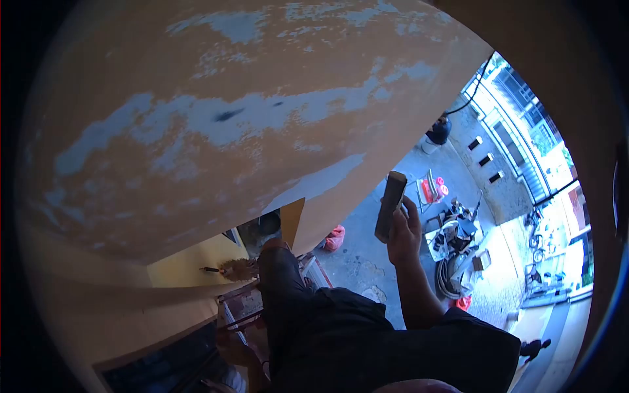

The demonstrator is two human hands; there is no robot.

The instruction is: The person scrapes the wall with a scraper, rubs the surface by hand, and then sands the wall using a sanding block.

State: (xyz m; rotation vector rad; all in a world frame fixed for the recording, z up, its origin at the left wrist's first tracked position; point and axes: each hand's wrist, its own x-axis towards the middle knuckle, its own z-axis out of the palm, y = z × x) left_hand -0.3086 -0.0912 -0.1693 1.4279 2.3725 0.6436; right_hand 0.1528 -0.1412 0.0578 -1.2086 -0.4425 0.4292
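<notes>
At left, the left hand (234, 347) is lying in shadow beside a ladder-like frame (317, 272); I cannot tell whether it is gripping. Overhead, the wall (216, 118) is showing pale patches. Further right, an oblong block (390, 208) is standing raised, its lower right side being gripped by the right hand (404, 236). The block is probably light, stiff and dry-surfaced; grasp its long edges, leaving the broad face uncovered.
</notes>
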